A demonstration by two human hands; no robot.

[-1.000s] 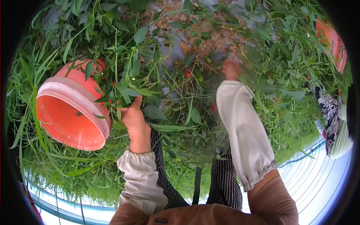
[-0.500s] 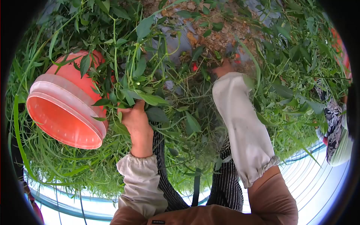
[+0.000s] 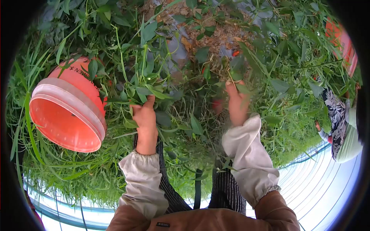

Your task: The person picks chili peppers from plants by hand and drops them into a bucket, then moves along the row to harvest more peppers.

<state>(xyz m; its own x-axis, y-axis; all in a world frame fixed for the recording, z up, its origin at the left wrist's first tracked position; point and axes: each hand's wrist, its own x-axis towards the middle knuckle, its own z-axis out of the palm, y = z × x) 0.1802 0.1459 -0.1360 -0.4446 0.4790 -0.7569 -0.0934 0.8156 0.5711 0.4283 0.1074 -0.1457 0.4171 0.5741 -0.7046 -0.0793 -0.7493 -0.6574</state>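
Note:
My left hand [image 3: 144,121] is closed around leafy green stems of a plant [image 3: 148,90]; its fingertips are partly hidden by leaves. To the right, my right hand [image 3: 237,103] has its fingers curled near a thin stem and leaves. What lies inside those fingers is hidden. A blurred red thing [image 3: 217,105], possibly a pepper, shows just left of that hand. Small red fruit [image 3: 236,53] hangs or lies among the leaves above. Beside my left hand, an orange-red bucket [image 3: 69,111] lies tilted in the plants, its mouth facing me.
Tall grass [image 3: 88,165] surrounds my legs in striped trousers [image 3: 227,188]. Bare soil and dry leaves [image 3: 219,30] show ahead beside grey plastic sheeting [image 3: 177,48]. At the right stand another person's patterned clothing [image 3: 335,111] and an orange-red container [image 3: 343,46].
My right hand has drawn back toward me from deeper in the foliage, its forearm bending. My left hand stays on the stems. The bucket has rolled slightly, showing dark lettering.

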